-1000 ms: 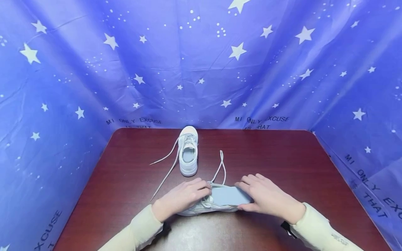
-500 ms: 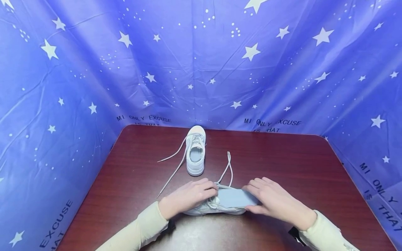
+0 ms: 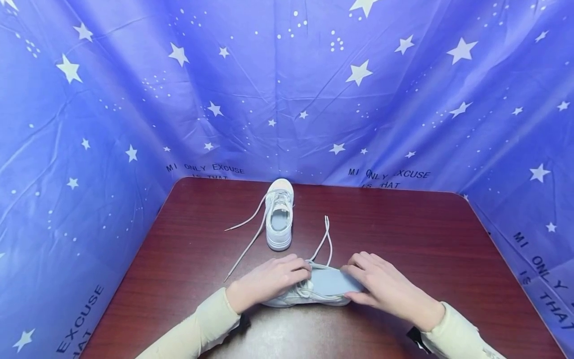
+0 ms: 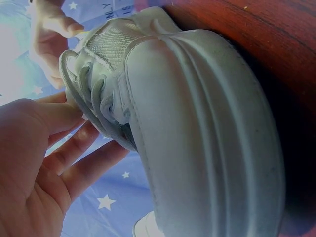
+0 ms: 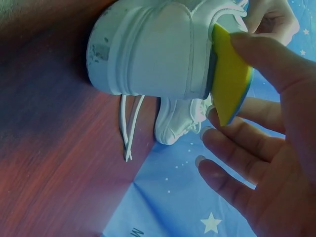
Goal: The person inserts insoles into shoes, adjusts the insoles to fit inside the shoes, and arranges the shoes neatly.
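A white lace-up sneaker (image 3: 287, 300) lies sideways to me near the middle of the table, toe to the left. My left hand (image 3: 269, 279) grips its upper; in the left wrist view, thumb and fingers pinch the tongue area by the laces (image 4: 101, 101). An insole (image 3: 334, 281), grey-blue on top and yellow underneath (image 5: 230, 74), is partly inside the shoe's opening, its heel end sticking out. With thumb and fingers my right hand (image 3: 387, 289) pinches that heel end. The insole's front part is hidden inside the shoe.
Behind stands a second white sneaker (image 3: 280, 240), toe away from me, with a grey insole inside and its long laces (image 3: 245, 254) trailing left. The near shoe's lace (image 3: 327, 239) loops toward the back. A blue star-patterned curtain (image 3: 278, 99) encloses the dark red table (image 3: 403, 224).
My right hand has moved slightly left with the insole, which now sits a little deeper in the shoe. The left hand keeps its grip. The head view shifted earlier.
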A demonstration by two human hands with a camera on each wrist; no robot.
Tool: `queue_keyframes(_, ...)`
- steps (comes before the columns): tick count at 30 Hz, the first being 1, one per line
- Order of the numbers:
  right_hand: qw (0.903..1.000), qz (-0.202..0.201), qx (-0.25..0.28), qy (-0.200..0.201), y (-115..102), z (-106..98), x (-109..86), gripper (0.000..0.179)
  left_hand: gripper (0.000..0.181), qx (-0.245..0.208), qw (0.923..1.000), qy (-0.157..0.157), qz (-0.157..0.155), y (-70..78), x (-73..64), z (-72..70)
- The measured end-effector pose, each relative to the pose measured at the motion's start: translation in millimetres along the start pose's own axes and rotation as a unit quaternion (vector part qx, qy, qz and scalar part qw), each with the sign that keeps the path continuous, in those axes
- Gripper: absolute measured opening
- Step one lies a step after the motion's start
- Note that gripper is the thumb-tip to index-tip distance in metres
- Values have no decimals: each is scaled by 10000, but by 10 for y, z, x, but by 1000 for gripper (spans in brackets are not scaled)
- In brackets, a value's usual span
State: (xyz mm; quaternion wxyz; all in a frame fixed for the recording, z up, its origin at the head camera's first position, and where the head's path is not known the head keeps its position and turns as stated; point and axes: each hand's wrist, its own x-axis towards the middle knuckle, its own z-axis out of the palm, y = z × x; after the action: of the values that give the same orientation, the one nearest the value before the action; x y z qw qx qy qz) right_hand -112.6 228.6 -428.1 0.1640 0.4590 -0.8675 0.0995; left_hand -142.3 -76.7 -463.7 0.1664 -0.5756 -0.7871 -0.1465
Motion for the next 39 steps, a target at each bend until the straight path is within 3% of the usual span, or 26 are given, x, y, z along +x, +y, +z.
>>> queue_keyframes(22, 9999, -30, 35, 134, -58, 165, 68, 44, 28, 40, 10000, 26, -21, -11, -5, 28)
queue_keyframes(33, 9983, 561, 2, -183, -67, 126, 1, 59, 27, -75, 9999, 95, 0, -15, -6, 29)
queue_keyframes(39, 9982, 578, -20, -149, -28, 98, -53, 57, 24, -54, 9999, 115, 10, -22, -11, 31)
